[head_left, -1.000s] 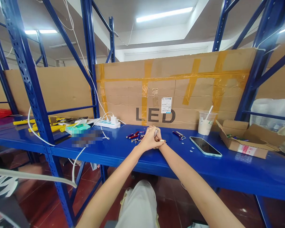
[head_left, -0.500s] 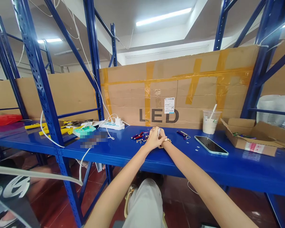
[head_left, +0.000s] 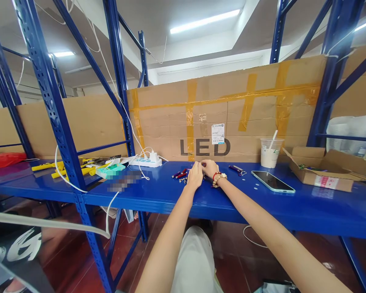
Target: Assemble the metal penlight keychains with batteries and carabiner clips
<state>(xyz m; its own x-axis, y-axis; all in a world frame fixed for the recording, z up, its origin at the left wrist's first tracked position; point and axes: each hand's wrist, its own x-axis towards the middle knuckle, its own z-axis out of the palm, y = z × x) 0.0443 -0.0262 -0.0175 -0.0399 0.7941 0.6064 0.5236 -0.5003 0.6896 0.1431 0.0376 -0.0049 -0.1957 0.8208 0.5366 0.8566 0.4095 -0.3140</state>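
Close together over the blue shelf, my left hand (head_left: 195,175) and my right hand (head_left: 210,167) meet at the fingertips. Both have their fingers closed in a pinch; whatever is between them is too small or hidden to make out. A beaded bracelet (head_left: 219,179) and a red band circle my right wrist. Just left of my left hand lies a small pile of red and purple metallic pieces (head_left: 180,174), partly covered by that hand. To the right of my right hand, a few purple pieces with a metal ring (head_left: 237,169) rest on the shelf.
A phone (head_left: 273,181), a plastic cup with a straw (head_left: 269,154) and an open cardboard box (head_left: 320,173) stand on the right. At left are a white power strip (head_left: 146,162) with cables and yellow tools (head_left: 88,169). Blue uprights (head_left: 64,122) and a cardboard wall (head_left: 164,126) bound the shelf (head_left: 158,195).
My hands have gone from overlapping, clasped together, to side by side with fingertips meeting. My right wrist has turned, bringing the bracelet into view. The camera view has shifted slightly.
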